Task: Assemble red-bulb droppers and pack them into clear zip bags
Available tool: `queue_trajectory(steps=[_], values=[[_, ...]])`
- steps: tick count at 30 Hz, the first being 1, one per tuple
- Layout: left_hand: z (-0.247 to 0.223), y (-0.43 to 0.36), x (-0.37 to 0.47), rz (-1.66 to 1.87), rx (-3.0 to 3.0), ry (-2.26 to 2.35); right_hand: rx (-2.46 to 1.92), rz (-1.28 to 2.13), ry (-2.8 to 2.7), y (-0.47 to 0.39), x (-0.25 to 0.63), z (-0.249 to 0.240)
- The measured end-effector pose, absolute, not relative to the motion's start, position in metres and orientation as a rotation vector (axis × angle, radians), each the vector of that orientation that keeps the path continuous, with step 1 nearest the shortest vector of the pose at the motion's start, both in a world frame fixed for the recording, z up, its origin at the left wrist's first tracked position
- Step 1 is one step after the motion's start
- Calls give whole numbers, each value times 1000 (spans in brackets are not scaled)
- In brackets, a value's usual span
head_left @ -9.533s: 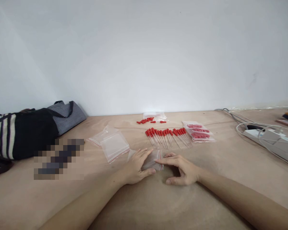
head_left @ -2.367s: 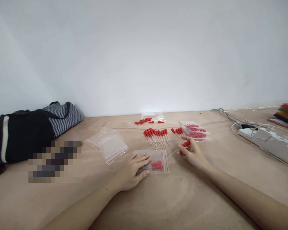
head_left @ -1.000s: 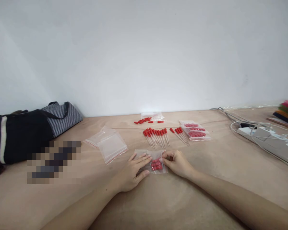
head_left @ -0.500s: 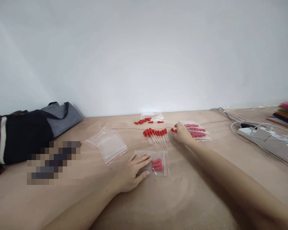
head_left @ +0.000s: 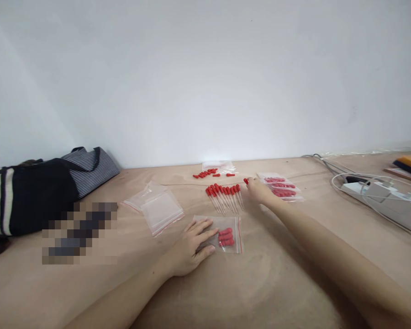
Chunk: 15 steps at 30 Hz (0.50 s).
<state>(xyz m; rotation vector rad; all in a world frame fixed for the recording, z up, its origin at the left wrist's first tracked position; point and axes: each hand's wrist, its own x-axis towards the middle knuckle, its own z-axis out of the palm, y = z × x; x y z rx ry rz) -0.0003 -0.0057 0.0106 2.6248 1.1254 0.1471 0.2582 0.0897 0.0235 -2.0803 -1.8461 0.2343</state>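
Note:
My left hand [head_left: 195, 246] lies flat with fingers spread on a clear zip bag [head_left: 235, 224], pressing it to the table. Inside that bag are several red rubber bulbs [head_left: 226, 236]. Farther right, my right hand [head_left: 257, 191] is closed in a pinch on a red dropper bulb [head_left: 245, 181]; whether a glass tube is attached is hidden by the fingers. Just left of it, a row of glass droppers [head_left: 222, 196] with red bulbs lies with tips toward me. Beyond my right hand are filled zip bags [head_left: 281, 187] with more red bulbs.
Loose red bulbs [head_left: 205, 173] lie near the wall beside a bag of clear tubes [head_left: 222, 167]. A stack of flat zip bags [head_left: 160, 210] lies left of centre. Dark bags [head_left: 37, 192] stand at far left; a white power strip [head_left: 383, 205] with cables lies at right.
My right hand has risen slightly with the red bulb, which now points more upward. My left hand stays on the zip bag. The view has shifted a little.

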Motion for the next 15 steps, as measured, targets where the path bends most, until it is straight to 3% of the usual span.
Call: queue_trajectory(steps=[5, 9, 15], values=[[10, -7, 0, 162, 2632, 1124, -1755, 514, -1784, 51, 282, 17], [9, -6, 1, 171, 2636, 1125, -1193, 1132, -1234, 25, 288, -16], [7, -4, 1, 177, 2648, 1128, -1034, 1325, -1018, 7, 279, -31]])
